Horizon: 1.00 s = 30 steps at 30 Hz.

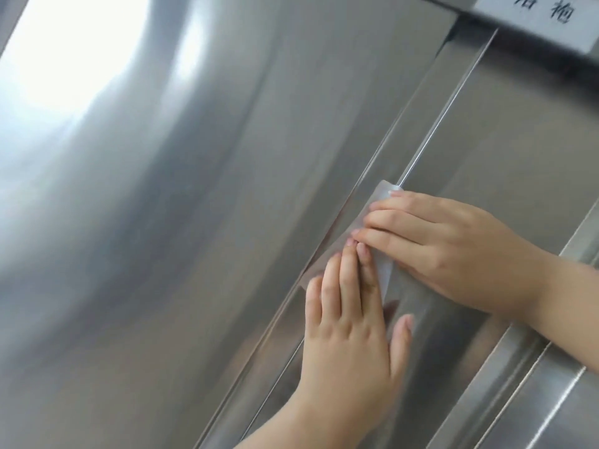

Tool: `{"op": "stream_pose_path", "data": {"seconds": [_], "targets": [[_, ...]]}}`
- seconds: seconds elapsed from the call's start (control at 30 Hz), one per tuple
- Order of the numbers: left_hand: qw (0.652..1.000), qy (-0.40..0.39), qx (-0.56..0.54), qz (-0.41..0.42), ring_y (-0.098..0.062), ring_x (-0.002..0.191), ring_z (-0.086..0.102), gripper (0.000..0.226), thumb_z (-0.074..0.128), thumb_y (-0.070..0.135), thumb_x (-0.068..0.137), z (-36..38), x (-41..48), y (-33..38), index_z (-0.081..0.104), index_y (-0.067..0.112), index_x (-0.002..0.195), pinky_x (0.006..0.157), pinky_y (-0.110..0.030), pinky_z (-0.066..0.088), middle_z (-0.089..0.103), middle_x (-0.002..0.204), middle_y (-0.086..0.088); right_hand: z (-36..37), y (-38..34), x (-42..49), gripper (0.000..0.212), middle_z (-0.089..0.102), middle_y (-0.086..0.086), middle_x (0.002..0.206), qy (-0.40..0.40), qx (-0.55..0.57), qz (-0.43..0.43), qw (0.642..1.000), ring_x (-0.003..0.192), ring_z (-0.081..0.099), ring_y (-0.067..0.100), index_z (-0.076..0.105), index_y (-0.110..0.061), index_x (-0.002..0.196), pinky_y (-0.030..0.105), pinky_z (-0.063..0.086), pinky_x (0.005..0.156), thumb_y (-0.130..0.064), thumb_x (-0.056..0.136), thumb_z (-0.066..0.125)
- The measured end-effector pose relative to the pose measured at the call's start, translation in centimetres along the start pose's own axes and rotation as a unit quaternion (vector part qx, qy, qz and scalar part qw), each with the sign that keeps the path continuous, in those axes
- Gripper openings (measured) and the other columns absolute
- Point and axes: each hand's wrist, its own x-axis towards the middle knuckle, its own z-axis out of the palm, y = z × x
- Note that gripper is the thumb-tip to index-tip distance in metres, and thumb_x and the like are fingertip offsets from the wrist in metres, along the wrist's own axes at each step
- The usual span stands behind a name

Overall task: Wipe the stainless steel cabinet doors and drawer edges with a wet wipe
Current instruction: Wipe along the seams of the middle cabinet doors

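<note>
A thin, translucent white wet wipe lies flat over the raised edge between two stainless steel cabinet doors. The large left door fills most of the view; the right door panel runs beside it. My left hand comes up from below, its straight fingers pressing the wipe's lower part against the steel. My right hand reaches in from the right, with flat fingers pressing the wipe's upper part. The fingertips of both hands meet on the wipe.
A white paper label with handwritten black characters is stuck on the frame at the top right. Another steel edge and panel run diagonally at the lower right. A bright light reflection sits on the left door.
</note>
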Motion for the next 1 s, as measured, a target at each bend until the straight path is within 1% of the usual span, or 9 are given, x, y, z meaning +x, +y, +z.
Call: {"op": "stream_pose_path", "data": {"seconds": [0.07, 0.2, 0.3, 0.43, 0.57, 0.63, 0.77, 0.87, 1.0], "targets": [[1.0, 0.009, 0.004, 0.002, -0.03, 0.125, 0.038, 0.072, 0.035, 0.046, 0.088, -0.3, 2.1, 1.1, 0.039, -0.005, 0.138, 0.101, -0.042, 0.029, 0.043, 0.141, -0.018, -0.6, 1.8, -0.1, 0.031, 0.062, 0.01, 0.114, 0.021, 0.002, 0.024, 0.999, 0.112, 0.057, 0.028, 0.062, -0.003, 0.118, 0.041, 0.043, 0.1, -0.007, 0.095, 0.041], [1.0, 0.005, 0.028, 0.008, -0.031, 0.121, 0.05, 0.072, 0.034, 0.047, 0.086, -0.8, 5.8, 2.9, 0.044, -0.004, 0.136, 0.098, -0.043, 0.04, 0.046, 0.139, -0.018, -1.4, 5.0, -0.1, 0.032, 0.066, 0.009, 0.106, 0.077, -0.003, 0.061, 0.995, 0.101, 0.062, 0.027, 0.067, -0.005, 0.109, 0.038, 0.046, 0.096, -0.01, 0.099, 0.037], [0.999, 0.016, 0.036, 0.025, -0.031, 0.122, 0.05, 0.072, 0.036, 0.047, 0.083, -0.7, 7.6, 4.0, 0.046, -0.002, 0.135, 0.098, -0.042, 0.033, 0.043, 0.142, -0.02, -1.8, 7.2, -0.1, 0.027, 0.067, 0.011, 0.101, 0.109, -0.02, 0.056, 0.992, 0.095, 0.064, 0.028, 0.069, -0.004, 0.102, 0.04, 0.05, 0.092, -0.007, 0.096, 0.043], [0.998, 0.032, 0.036, 0.038, -0.03, 0.121, 0.05, 0.072, 0.039, 0.045, 0.081, -0.4, 9.6, 5.0, 0.047, -0.001, 0.135, 0.097, -0.041, 0.032, 0.042, 0.143, -0.02, -2.1, 9.5, -0.4, 0.027, 0.067, 0.013, 0.096, 0.129, -0.055, 0.043, 0.989, 0.092, 0.065, 0.029, 0.069, 0.0, 0.096, 0.041, 0.051, 0.088, -0.005, 0.097, 0.043], [0.996, 0.048, 0.051, 0.057, -0.029, 0.122, 0.045, 0.073, 0.046, 0.043, 0.08, -0.3, 11.9, 5.7, 0.044, -0.005, 0.136, 0.1, -0.04, 0.033, 0.041, 0.144, -0.019, -2.8, 11.8, -0.8, 0.024, 0.065, 0.016, 0.098, 0.127, -0.093, 0.04, 0.987, 0.093, 0.063, 0.032, 0.067, 0.002, 0.099, 0.042, 0.05, 0.09, -0.004, 0.097, 0.044], [0.996, 0.056, 0.052, 0.056, -0.029, 0.123, 0.043, 0.071, 0.043, 0.042, 0.082, -0.4, 12.9, 6.2, 0.043, -0.004, 0.137, 0.1, -0.04, 0.03, 0.04, 0.144, -0.018, -3.1, 12.7, -0.9, 0.021, 0.065, 0.016, 0.099, 0.121, -0.113, 0.042, 0.985, 0.093, 0.062, 0.033, 0.066, 0.002, 0.099, 0.043, 0.051, 0.087, -0.003, 0.097, 0.045], [0.994, 0.073, 0.055, 0.054, -0.027, 0.125, 0.044, 0.069, 0.039, 0.041, 0.085, -0.5, 14.3, 6.7, 0.043, -0.002, 0.138, 0.101, -0.039, 0.03, 0.041, 0.144, -0.016, -3.5, 13.9, -1.0, 0.022, 0.064, 0.015, 0.101, 0.101, -0.13, 0.059, 0.985, 0.096, 0.062, 0.033, 0.065, 0.0, 0.1, 0.044, 0.052, 0.08, -0.002, 0.096, 0.043], [0.993, 0.076, 0.074, 0.055, -0.026, 0.126, 0.044, 0.068, 0.039, 0.043, 0.086, -0.6, 15.1, 6.7, 0.042, 0.0, 0.139, 0.102, -0.038, 0.033, 0.042, 0.144, -0.014, -3.7, 14.5, -0.8, 0.021, 0.064, 0.015, 0.103, 0.091, -0.129, 0.072, 0.985, 0.099, 0.061, 0.033, 0.065, 0.0, 0.101, 0.043, 0.053, 0.078, -0.002, 0.095, 0.045], [0.994, 0.076, 0.074, 0.041, -0.028, 0.127, 0.042, 0.069, 0.024, 0.046, 0.091, -1.1, 16.0, 6.4, 0.04, 0.0, 0.14, 0.102, -0.04, 0.035, 0.042, 0.143, -0.015, -3.7, 14.5, 0.1, 0.017, 0.063, 0.012, 0.103, 0.075, -0.107, 0.098, 0.987, 0.099, 0.059, 0.031, 0.063, -0.004, 0.101, 0.042, 0.053, 0.071, -0.004, 0.093, 0.048]]}}
